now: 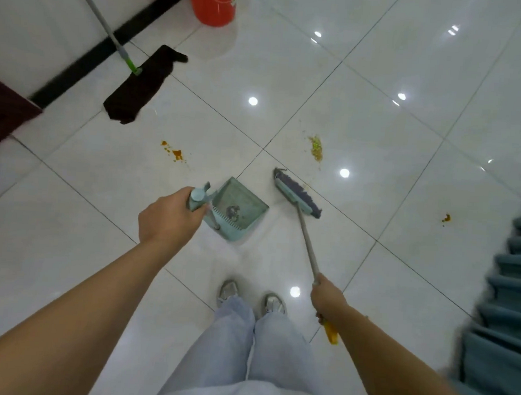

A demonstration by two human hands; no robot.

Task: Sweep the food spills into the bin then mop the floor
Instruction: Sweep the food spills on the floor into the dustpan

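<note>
My left hand (169,218) grips the top of a pale green dustpan handle; the dustpan (240,210) rests on the white tiled floor with some dark debris inside. My right hand (328,299) holds the grey pole of a broom, whose purple-bristled head (297,193) lies on the floor just right of the dustpan. A pile of yellow-green crumbs (316,147) lies beyond the broom head. An orange sauce stain (174,152) is left of the dustpan, another orange spot (446,218) far right. A flat mop with a dark cloth (144,85) leans by the wall.
A red bucket (213,3) stands at the top by the wall, with a wet patch on the floor beside it. A dark red panel (4,114) is at the left edge. Teal pleated fabric (507,301) fills the right edge. My feet (251,296) stand behind the dustpan.
</note>
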